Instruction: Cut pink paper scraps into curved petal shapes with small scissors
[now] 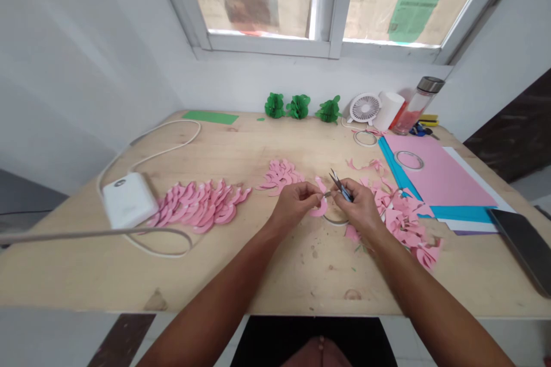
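Note:
My left hand [299,200] is closed in a pinch at a curved pink paper piece [319,206], whose middle its fingertips hide. My right hand [357,203] grips small scissors [342,184], blades pointing up and away. Between the two sets of fingertips shows a short narrow strip, possibly tape. Just below the hands is a thin ring like a tape roll [336,221], partly covered by the right hand. Left of my left hand lies a small pile of curved pink pieces [282,175]. Pink paper scraps [404,218] are heaped beside my right hand.
A larger row of pink cutouts [200,205] lies left, beside a white power bank [129,200] with a cable. Green paper balls [298,106], a small fan [364,108] and a bottle [418,106] stand at the back. Coloured sheets [447,180] and a phone [523,246] lie right.

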### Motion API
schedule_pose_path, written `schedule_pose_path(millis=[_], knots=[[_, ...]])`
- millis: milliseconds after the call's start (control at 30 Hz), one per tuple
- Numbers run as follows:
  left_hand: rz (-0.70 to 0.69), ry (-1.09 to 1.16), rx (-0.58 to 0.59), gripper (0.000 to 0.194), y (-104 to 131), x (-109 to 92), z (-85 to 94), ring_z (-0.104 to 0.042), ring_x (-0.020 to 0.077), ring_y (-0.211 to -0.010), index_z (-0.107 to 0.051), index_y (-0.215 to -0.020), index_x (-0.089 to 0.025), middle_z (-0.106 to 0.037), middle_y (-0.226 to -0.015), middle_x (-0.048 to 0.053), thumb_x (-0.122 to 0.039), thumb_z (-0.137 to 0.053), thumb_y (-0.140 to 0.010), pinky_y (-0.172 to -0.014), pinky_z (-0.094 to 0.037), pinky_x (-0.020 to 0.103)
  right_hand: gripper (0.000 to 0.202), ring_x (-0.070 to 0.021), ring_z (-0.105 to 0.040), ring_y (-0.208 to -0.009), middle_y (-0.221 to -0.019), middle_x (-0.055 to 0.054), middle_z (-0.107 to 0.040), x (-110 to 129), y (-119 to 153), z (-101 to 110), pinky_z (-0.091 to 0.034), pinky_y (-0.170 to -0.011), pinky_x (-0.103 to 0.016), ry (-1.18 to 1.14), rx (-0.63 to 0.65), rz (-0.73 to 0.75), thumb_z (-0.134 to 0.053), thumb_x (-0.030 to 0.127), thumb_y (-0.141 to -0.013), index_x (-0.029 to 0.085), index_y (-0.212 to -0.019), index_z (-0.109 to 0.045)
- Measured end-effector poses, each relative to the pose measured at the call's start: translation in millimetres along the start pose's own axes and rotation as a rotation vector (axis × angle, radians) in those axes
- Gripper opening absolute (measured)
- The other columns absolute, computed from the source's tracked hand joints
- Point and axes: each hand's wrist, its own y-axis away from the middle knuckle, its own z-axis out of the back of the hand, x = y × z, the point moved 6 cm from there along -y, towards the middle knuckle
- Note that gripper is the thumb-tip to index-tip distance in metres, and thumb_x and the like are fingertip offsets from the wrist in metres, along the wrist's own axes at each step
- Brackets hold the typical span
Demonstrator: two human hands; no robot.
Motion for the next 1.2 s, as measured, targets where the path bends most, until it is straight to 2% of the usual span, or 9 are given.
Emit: schedule_pose_path(millis=[300,933,1200], knots=[[-0.019,-0.012,0.011,0.011,0.0,-1.2,0.3,-0.054,0.0098,-0.056,-0.063,-0.068,-0.014,-0.062,-0.062,0.001,-0.024,-0.064,-0.066,-0.053,-0.042,0.021,0.018,-0.0094,-0.038,-0.052,-0.057,0.004,-0.045,3.3,2.9,-9.4,-0.028,-0.047,-0.021,-0.039,0.108,0.023,-0.056,0.033,-0.075,0.016,-0.078,-0.061],[-0.019,-0.003,0.005,0.008,-0.3,-1.4,-0.7,-0.052,0.0084,-0.055,-0.061,-0.067,-0.013,-0.06,-0.061,0.0,-0.021,-0.063,-0.066,-0.052,-0.04,0.019,0.01,-0.0094,-0.039,-0.051,-0.057,0.005,-0.045,-2.6,3.8,-14.0,-0.028,-0.048,-0.021,-0.012,0.154,0.017,-0.053,0.025,-0.072,0.017,-0.075,-0.059],[-0.048,-0.021,-0.016,0.012,-0.7,-3.4,1.3,-0.05,0.0085,-0.054,-0.06,-0.066,-0.014,-0.057,-0.058,-0.001,-0.026,-0.062,-0.069,-0.052,-0.04,0.02,0.011,-0.0098,-0.04,-0.053,-0.058,0.004,-0.047,-0.5,2.4,-11.0,-0.029,-0.048,-0.021,-0.013,0.134,0.022,-0.053,0.025,-0.071,0.017,-0.075,-0.058]])
